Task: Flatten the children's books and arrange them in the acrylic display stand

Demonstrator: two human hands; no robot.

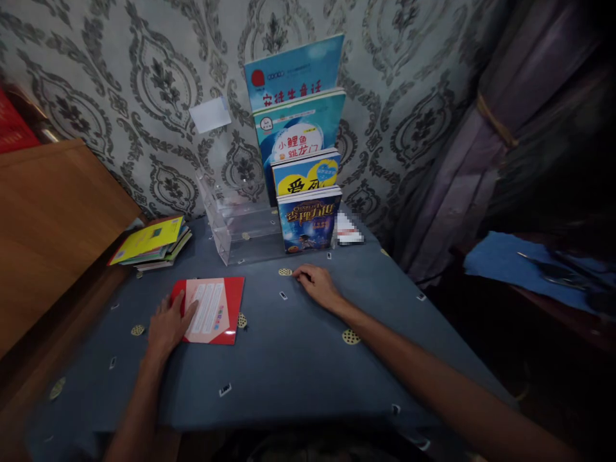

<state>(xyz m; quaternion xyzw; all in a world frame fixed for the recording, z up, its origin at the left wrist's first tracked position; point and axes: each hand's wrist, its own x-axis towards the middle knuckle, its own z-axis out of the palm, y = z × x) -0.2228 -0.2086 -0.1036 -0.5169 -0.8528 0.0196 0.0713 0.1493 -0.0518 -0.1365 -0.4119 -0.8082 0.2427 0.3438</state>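
My left hand [168,323] lies flat with fingers stretched out on the left edge of a red booklet [212,310] that rests on the blue tablecloth [289,359]. My right hand [316,284] rests on the cloth further right, fingers curled loosely, holding nothing that I can see. It sits just in front of a clear acrylic tiered stand [235,224]. The stand's right side holds several books in rising steps, the front one dark blue [308,219], a yellow and blue one [306,172] behind it, and two teal ones [298,125] higher up.
A stack of thin books with a yellow cover [151,242] lies at the table's back left. A wooden cabinet [48,224] stands left. A curtain [481,141] hangs right, with a blue cloth [510,260] on a dark surface. Patterned wallpaper is behind.
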